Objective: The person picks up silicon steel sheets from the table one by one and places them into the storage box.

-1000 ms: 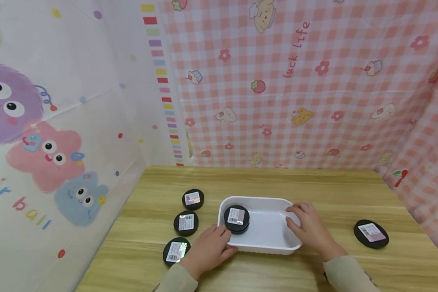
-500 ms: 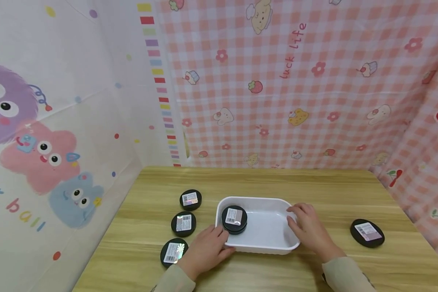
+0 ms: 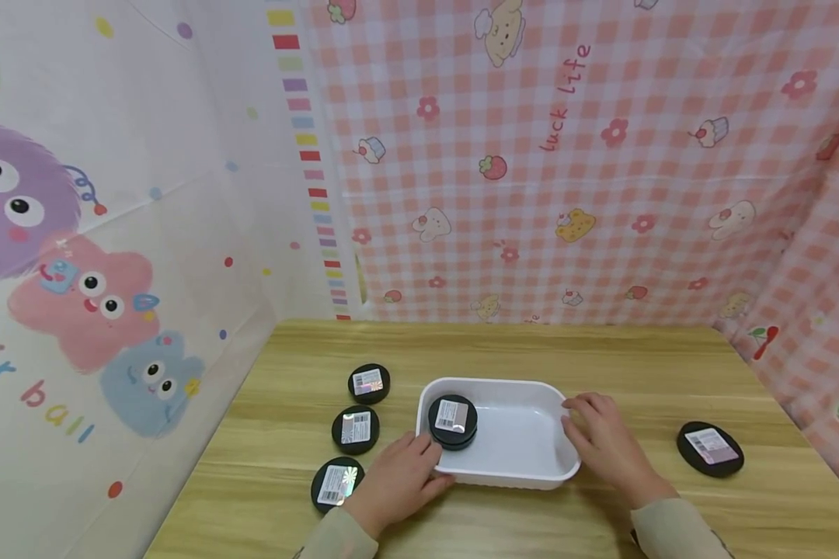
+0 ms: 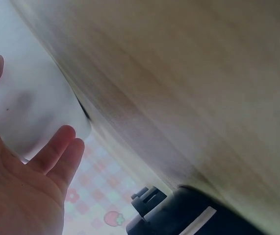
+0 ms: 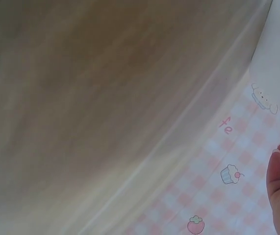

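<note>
From my distance I see the white tray (image 3: pixel 524 442) on the counter (image 3: pixel 517 512), set between the two hands with its long side facing the person. The left hand (image 3: pixel 402 477) rests at the near left corner, thumb apart from the relaxed fingers, and it grips nothing; I judge it is there to steady the tray. The right hand (image 3: pixel 604 439) is at the right end, thumb and fingers spread and not pinching; whether the fingertips really touch the rim, I cannot tell. Inside, at the left end, two black discs (image 3: pixel 452 419) lie stacked, label upward, probably to leave the right part of the tray free. Outside on the left there is a loose row of a far disc (image 3: pixel 369 384), a middle disc (image 3: pixel 356 429) and a near disc (image 3: pixel 337 483), the last one partly covered by the left wrist and sleeve (image 3: pixel 339 536), which stand in the way there. One right disc (image 3: pixel 710 449) lies alone, well apart from the right hand. Behind the counter hangs a pink checked cloth (image 3: pixel 601 178).
</note>
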`<state>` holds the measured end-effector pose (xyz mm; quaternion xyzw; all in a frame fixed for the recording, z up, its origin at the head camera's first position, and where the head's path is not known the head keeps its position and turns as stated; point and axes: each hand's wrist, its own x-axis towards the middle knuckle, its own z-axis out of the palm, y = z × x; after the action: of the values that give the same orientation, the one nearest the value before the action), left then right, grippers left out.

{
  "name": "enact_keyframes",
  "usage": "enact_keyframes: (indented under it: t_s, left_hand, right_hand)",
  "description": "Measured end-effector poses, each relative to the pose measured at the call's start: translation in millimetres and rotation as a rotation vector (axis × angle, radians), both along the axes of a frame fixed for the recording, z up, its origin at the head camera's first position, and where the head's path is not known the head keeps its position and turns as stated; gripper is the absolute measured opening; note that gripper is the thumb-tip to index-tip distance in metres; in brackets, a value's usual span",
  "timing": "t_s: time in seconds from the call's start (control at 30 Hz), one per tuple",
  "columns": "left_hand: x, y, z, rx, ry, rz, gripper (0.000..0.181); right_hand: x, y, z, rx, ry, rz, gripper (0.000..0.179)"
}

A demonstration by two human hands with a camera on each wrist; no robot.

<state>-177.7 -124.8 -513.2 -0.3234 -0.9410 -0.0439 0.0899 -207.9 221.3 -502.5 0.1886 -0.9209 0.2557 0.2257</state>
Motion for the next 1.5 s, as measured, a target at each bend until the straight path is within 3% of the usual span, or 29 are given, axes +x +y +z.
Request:
enact_keyframes:
  t_s: [0.5, 0.73, 0.93, 1.5]
  left_hand:
    - [-2.1, -0.5, -5.8, 0.006, 0.002, 0.006, 0.039]
    - [0.4, -0.5, 0.0, 0.006, 0.028, -0.013, 0.037]
    - [0.8, -0.1, 1.5, -0.006, 0.009, -0.007, 0.037]
    - [2.6, 0.4, 4.3, 0.01, 0.019, -0.003, 0.036]
  right_hand:
    - [2.2, 14.6, -2.3, 0.012, 0.074, -0.01, 0.023]
    - [3.1, 20.4, -3.0, 0.004, 0.039, -0.026, 0.025]
    - [4.4, 25.6, -4.9, -0.022, -0.007, -0.042, 0.026]
    - [6.9, 39.5, -5.6, -0.018, 0.075, -0.063, 0.027]
